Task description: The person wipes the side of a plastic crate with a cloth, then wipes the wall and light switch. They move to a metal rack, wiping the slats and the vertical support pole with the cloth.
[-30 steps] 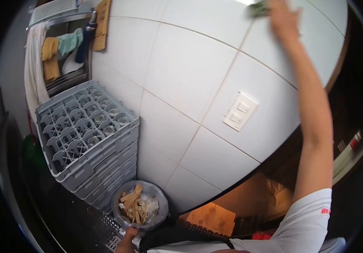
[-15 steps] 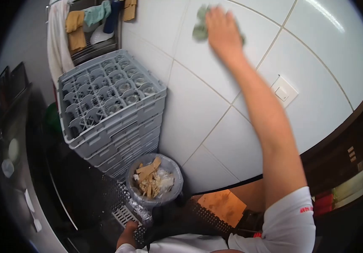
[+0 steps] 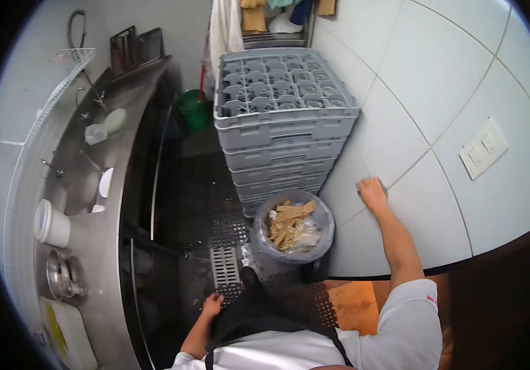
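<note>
My right hand (image 3: 373,193) presses a small grey-green cloth (image 3: 360,184) against the white tiled wall (image 3: 428,222). Most of the cloth is hidden under the fingers. The hand is low on the wall, to the right of the waste bin (image 3: 259,239) and below a double light switch (image 3: 484,149). My left hand (image 3: 213,304) hangs at my side above the dark floor, near the white floor drain (image 3: 224,266). Its fingers are curled, and they are too small in view to show whether anything is in them.
Stacked grey glass racks (image 3: 289,129) stand behind the bin. A steel sink counter (image 3: 101,231) with a white tub (image 3: 55,226) and metal bowls runs along the left. A green bucket (image 3: 193,112) is at the back. Cloths hang over a rack at the top.
My right hand has moved from high on the wall down to its lower part, with the cloth. The view has turned left, showing more of the sink counter. My left hand stays low.
</note>
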Demonstrator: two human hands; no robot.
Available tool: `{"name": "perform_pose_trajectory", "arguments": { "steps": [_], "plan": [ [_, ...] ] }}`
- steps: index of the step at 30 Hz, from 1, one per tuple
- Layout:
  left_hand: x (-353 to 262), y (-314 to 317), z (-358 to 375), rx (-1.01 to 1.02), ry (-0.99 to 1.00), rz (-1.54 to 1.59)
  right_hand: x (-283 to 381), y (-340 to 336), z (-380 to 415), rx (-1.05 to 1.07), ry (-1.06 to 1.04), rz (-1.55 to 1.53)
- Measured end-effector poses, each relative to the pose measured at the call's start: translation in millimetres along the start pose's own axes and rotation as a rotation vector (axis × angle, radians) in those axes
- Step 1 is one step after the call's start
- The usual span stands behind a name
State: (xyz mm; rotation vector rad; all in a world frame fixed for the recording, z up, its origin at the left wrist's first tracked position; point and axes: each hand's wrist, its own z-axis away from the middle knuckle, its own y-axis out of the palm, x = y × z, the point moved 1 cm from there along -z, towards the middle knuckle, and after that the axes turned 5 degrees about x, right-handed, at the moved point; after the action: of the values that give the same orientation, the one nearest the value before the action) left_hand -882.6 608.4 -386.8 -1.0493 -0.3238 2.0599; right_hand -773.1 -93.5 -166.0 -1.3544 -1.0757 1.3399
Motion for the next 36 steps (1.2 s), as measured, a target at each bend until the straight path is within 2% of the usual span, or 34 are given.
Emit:
{"name": "perform_pose_trajectory", "arguments": {
  "steps": [1, 2, 3, 4, 5, 6, 9, 12, 14, 15, 17, 19, 23, 24, 25, 27, 29, 31, 32, 33, 34, 35, 36],
  "plan": [
    [40, 1, 15, -0.008, -0.069, -0.024, 20, 12, 12, -0.077, 0.126, -0.115],
    [90, 3, 21, 0.108, -0.207, -0.078, 39, 34, 33, -0.147, 0.253, -0.220],
    [116, 2, 46, 0.139, -0.288, -0.168, 55, 75, 55, -0.241, 0.331, -0.342],
    [159, 19, 62, 0.089, -0.394, -0.316, 87, 78, 85, -0.139, 0.455, -0.478],
    [177, 15, 81, 0.354, -0.433, -0.462, 110, 101, 120, 0.023, 0.445, -0.523],
    [193, 15, 89, 0.444, -0.419, -0.510, 143, 144, 162, -0.213, 0.450, -0.509],
    [222, 21, 90, 0.518, -0.243, -0.610, 228, 188, 271, 0.427, 0.558, -0.776],
    [213, 5, 54, 0.221, -0.350, -0.188, 286, 207, 325, 0.880, 0.603, -0.893],
    [186, -16, 26, 0.033, -0.377, 0.067, 309, 204, 326, 1.008, 0.607, -0.928],
    [167, -28, 11, -0.024, -0.365, 0.176, 316, 200, 320, 1.043, 0.607, -0.940],
    [127, -60, -19, -0.069, -0.296, 0.198, 322, 191, 300, 1.078, 0.615, -0.977],
    [93, -95, -41, -0.026, -0.281, 0.189, 322, 180, 268, 1.083, 0.627, -1.036],
    [88, -145, -95, -0.013, -0.187, 0.118, 316, 155, 166, 1.031, 0.734, -1.323],
    [84, -161, -98, -0.019, -0.174, 0.105, 317, 143, 137, 0.977, 0.725, -1.381],
    [80, -173, -103, -0.027, -0.162, 0.092, 321, 107, 96, 0.832, 0.593, -1.297],
    [81, -189, -108, -0.009, -0.193, 0.031, 340, 42, 40, 0.736, 0.588, -1.440],
    [98, -202, -108, -0.002, -0.196, -0.037, 356, 47, 10, 0.476, 0.268, -1.475],
    [126, -199, -116, -0.018, -0.230, 0.022, 386, 5, -9, 0.652, 0.302, -1.522],
    [135, -195, -114, 0.008, -0.283, 0.097, 384, 49, -11, 0.668, 0.195, -1.401],
    [129, -194, -104, 0.057, -0.353, 0.124, 376, 101, -9, 0.706, 0.092, -1.093],
    [140, -186, -114, 0.194, -0.333, -0.033, 381, 91, -11, 0.847, -0.009, -0.687],
    [142, -178, -115, 0.254, -0.313, -0.096, 389, 89, -10, 0.987, -0.137, -0.460],
    [143, -173, -118, 0.298, -0.270, -0.077, 380, 204, 4, 1.122, -0.288, -0.430]
  ]
}}
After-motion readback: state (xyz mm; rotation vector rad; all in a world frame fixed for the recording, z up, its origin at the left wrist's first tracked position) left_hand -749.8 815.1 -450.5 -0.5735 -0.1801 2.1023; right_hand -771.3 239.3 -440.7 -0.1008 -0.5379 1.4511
